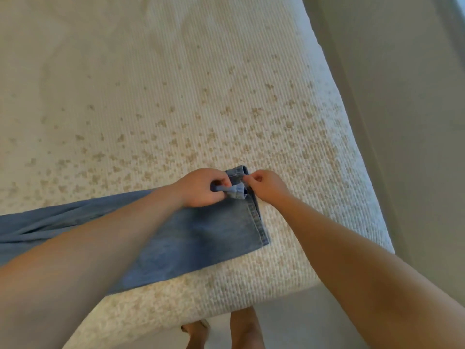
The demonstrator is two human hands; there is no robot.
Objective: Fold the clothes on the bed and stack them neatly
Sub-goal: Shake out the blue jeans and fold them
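Jeans [191, 238]: flat on bed [226, 96], hem end at corner, long axis trailing toward 8 o'clock. Left hand [201, 188]: clenched grip on bunched hem cloth. Right hand [268, 183]: pinching hem edge, just beside at 3 o'clock. Both hands equally near; remaining length lies leftward.

soft, even daylight fills the view, brighter toward the far top edge where the bed cover [176, 84] washes out to a pale blur. no hard glare. faint shadows sit under the forearms and along the denim [201, 238] hem. wide-angle bending curves the bed's edges. the whole picture is slightly smeared, with the near forearms softest.
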